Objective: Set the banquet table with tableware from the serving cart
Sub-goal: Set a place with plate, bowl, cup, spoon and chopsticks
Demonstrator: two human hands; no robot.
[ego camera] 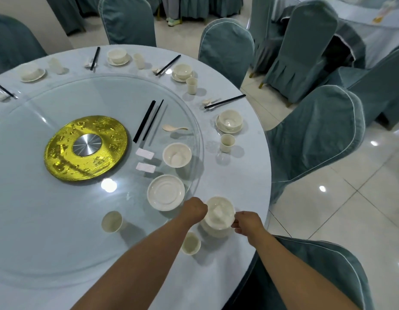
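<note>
Left hand [195, 209] and right hand [246, 222] both at bowl [219, 212], one on each side of rim; fingers curled round it, each grip clamped on the bowl. Bowl above or on saucer [213, 231], near worktop [238, 175] edge; contact with saucer not clear. White folded piece inside bowl, kind unclear.

Just below left grip: small cup [190, 243], round, cream, upright, on cloth. Left of that, second cup [112, 221] on glass turntable [60, 220]. Just beyond left grip: empty plate [166, 192], shallow, glossy, at turntable edge. Further beyond: loose bowl [176, 155], two white rectangular rests [145, 153], pale spoon [174, 128], black chopsticks [147, 120] lying straight. Nothing between grips and bowl; plate and small cup crowd the left wrist.

Beyond right grip, well apart: laid place with bowl on saucer [230, 121] and tall cup [227, 142]. More such places round far rim, each with chopsticks, spoon, cup.

Turntable clear glass, reflective, ceiling lights mirrored. Centre: gold embossed disc [85, 148] with brushed metal hub. Worktop round, pale blue cloth, smooth. Crockery all cream, glazed, plain.

Chairs [314, 135] in grey-green fabric covers with white piping; one right beside and below right arm. Floor [350, 209] glossy cream tile.
</note>
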